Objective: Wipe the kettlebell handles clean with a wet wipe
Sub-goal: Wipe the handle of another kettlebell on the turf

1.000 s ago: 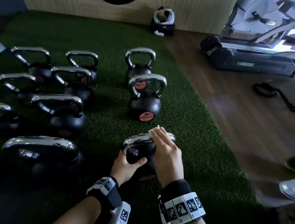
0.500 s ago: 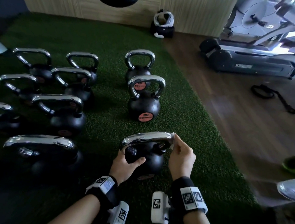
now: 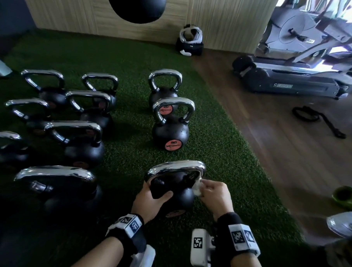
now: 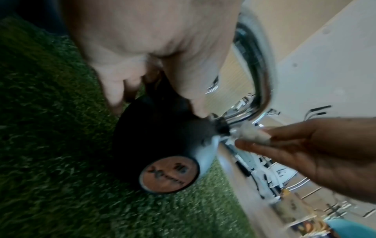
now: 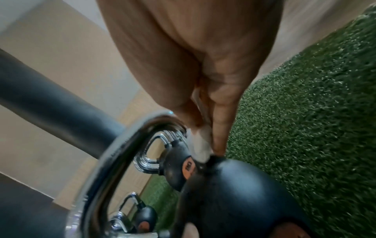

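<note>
1. A person crouched over green artificial turf (image 3: 221,147) works on the nearest kettlebell (image 3: 178,196), which stands directly in front of both hands, close to the body and at the near end of the right-hand row.
2. The left hand (image 3: 150,201) curls round the black ball at the handle's left root, thumb across the front, bracing the weight.
3. The right hand (image 3: 213,192) pinches a crumpled white wet wipe (image 3: 197,187) between thumb and fingertips and presses it against the right leg of the chrome handle (image 3: 175,167), just above where it meets the ball.
4. The handle's top bar runs left to right across the view; the right hand is the nearer one to the leg being cleaned, so any further stroke would likely run along that curved leg.
5. The handle is smooth, mirror-bright metal; the ball is matte black and round, with an orange disc (image 4: 170,174) low on its face.
6. Two more kettlebells (image 3: 170,123) line up farther away, and a cluster of others (image 3: 76,137) sits to the left, chrome handles upright.
</note>
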`<state>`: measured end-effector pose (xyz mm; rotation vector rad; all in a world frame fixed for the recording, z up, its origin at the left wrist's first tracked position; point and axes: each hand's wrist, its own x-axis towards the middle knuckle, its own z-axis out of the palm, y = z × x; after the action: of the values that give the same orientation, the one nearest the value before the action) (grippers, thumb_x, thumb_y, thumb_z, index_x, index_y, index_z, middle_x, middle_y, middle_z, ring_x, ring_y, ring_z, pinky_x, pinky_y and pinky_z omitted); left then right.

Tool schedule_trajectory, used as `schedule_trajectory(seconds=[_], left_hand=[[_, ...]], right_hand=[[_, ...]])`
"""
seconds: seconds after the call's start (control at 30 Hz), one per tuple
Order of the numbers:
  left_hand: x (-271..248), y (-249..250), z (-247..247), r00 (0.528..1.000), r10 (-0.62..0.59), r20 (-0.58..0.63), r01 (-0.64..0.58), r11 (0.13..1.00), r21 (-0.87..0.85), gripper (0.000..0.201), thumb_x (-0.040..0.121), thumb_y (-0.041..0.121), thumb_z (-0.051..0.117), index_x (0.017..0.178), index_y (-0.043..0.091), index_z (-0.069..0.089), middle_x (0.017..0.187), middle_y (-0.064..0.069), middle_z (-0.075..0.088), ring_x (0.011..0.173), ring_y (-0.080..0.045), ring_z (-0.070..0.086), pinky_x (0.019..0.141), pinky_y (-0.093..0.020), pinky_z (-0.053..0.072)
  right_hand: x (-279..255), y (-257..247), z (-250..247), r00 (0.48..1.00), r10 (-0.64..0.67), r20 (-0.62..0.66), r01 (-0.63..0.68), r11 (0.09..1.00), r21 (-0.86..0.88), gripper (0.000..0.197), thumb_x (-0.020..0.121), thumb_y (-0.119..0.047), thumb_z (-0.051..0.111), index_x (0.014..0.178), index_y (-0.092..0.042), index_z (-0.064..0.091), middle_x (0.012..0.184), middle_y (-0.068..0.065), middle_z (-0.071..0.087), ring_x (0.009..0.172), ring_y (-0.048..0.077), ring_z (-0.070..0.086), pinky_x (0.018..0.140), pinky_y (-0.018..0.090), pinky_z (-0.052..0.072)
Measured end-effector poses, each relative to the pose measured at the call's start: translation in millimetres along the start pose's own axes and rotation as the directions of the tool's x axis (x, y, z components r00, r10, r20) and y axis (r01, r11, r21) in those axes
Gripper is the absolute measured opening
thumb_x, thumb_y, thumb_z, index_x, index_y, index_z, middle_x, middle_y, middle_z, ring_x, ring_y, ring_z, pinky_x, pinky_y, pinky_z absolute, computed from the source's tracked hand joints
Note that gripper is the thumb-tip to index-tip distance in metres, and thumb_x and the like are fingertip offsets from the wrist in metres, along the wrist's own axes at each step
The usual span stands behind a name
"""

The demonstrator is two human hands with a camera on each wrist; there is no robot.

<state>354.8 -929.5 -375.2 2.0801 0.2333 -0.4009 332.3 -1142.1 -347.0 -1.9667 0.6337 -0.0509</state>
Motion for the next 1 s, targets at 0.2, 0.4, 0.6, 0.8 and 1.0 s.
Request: schedule_trajectory(seconds=[0.2,0.4,0.6,0.8,1.0], left_hand=[[-30.5,5.4,-16.2,0.928,-0.242,0.283,0.353,0.813,-0.464,0.040,0.099,0.038,0.064,0.128,0.010,0.059,0.102,-0.008,0.075,0.087,-0.024,0.073,0.087,-0.037,0.055],[-51.5,30.8,-25.9,0.836,-0.002,0.549,0.430,0.624,-0.652,0.046,0.108,0.037,0.040,0.131,0.006,0.066,0.126,-0.021,0.070,0.120,-0.036,0.067,0.103,-0.044,0.055],[-60.5,31.5,-13.8,0.911,0.109,0.399,0.277,0.556,-0.784,0.038,0.099,0.016,0.054,0.125,-0.009,0.064,0.115,-0.023,0.074,0.102,-0.027,0.074,0.089,-0.041,0.062],[-66.3,41.4,-28.8,0.928,0.352,-0.121,-0.366,0.806,-0.465,0.018,0.093,0.023,0.069,0.106,0.028,0.079,0.110,0.004,0.079,0.104,-0.006,0.073,0.095,-0.028,0.056],[-39.7,90.3,-35.0,0.589,0.738,-0.329,-0.746,0.653,0.129,0.033,0.099,0.015,0.066,0.132,0.016,0.069,0.121,0.009,0.074,0.111,-0.001,0.069,0.099,-0.019,0.053]], right_hand=[[-42.1,-23.8,-17.2,0.945,-0.215,0.246,0.169,0.966,0.196,0.015,0.089,-0.009,0.077,0.095,-0.021,0.084,0.079,-0.011,0.079,0.076,0.002,0.072,0.070,0.015,0.053],[-61.7,-35.9,-5.6,0.875,-0.371,0.312,0.351,0.929,0.119,0.021,0.079,-0.008,0.084,0.086,-0.028,0.084,0.089,-0.014,0.078,0.086,0.003,0.072,0.080,0.018,0.054],[-61.7,-33.4,9.8,0.895,-0.429,0.117,0.435,0.900,-0.024,0.019,0.070,-0.022,0.090,0.074,-0.029,0.073,0.074,-0.009,0.067,0.067,0.003,0.061,0.061,0.015,0.046],[-17.9,-4.7,-3.8,0.984,-0.114,-0.139,0.136,0.978,0.156,0.018,0.074,-0.015,0.083,0.082,-0.026,0.070,0.074,-0.007,0.070,0.071,0.016,0.065,0.068,0.032,0.051],[11.0,26.4,40.5,1.000,-0.008,0.016,0.004,0.973,0.230,0.080,0.058,-0.056,0.083,0.131,-0.032,0.062,0.118,-0.005,0.073,0.105,0.012,0.072,0.098,0.042,0.057]])
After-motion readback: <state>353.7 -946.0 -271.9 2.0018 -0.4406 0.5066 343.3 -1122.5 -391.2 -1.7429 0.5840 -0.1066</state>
